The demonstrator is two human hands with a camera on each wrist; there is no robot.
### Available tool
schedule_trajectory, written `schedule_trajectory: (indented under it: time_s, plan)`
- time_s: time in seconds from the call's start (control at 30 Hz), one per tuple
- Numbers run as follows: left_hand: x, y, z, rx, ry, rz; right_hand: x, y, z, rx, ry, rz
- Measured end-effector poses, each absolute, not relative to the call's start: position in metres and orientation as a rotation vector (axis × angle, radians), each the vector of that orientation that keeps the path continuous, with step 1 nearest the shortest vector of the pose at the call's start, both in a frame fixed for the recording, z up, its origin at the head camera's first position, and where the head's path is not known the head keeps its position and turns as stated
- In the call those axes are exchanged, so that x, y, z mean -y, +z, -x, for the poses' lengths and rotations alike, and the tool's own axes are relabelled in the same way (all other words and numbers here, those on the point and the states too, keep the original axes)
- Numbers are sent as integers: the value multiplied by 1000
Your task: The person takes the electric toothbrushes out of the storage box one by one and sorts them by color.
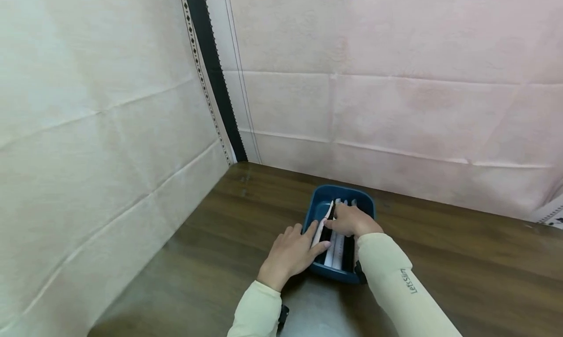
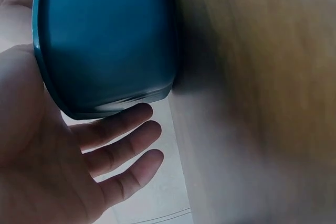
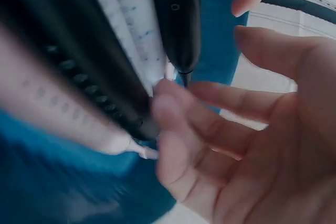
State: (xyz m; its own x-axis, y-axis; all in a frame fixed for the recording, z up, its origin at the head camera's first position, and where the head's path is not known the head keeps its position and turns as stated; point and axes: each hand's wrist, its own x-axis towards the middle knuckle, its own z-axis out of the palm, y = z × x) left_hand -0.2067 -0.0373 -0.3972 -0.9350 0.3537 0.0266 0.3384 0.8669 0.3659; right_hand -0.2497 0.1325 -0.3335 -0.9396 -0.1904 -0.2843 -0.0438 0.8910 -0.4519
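Note:
A blue plastic bin (image 1: pixel 336 275) holds several slim handles lying side by side. They look like electric toothbrush handles: black (image 3: pixel 179 24), white (image 3: pixel 134 30) and pink (image 3: pixel 63 98), with rows of small marks and thin shafts at their ends. My left hand (image 1: pixel 290 254) rests at the bin's left side, its thumb over the handles and its other fingers along the outside wall. My right hand (image 1: pixel 352 221) reaches into the bin from the right. Its bent fingers (image 3: pixel 173 108) touch the shaft ends of the middle handles, while the thumb stands apart.
The bin stands on a brown wood-grain table (image 1: pixel 211 259). Pale creased sheeting (image 1: pixel 396 112) rises behind it and on the left, with a dark strip (image 1: pixel 215 73) at the corner.

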Motion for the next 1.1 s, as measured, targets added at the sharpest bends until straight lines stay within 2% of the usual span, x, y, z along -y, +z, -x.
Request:
schedule_trajectory:
  time_s: [0.47,1.1]
  plan:
    - [34,-402,205,-3016,551,-543,-129,-348,267,-2658,-728,121]
    - [35,-397,207,-3010,579,-535,-123,-350,274,-2622,-792,25]
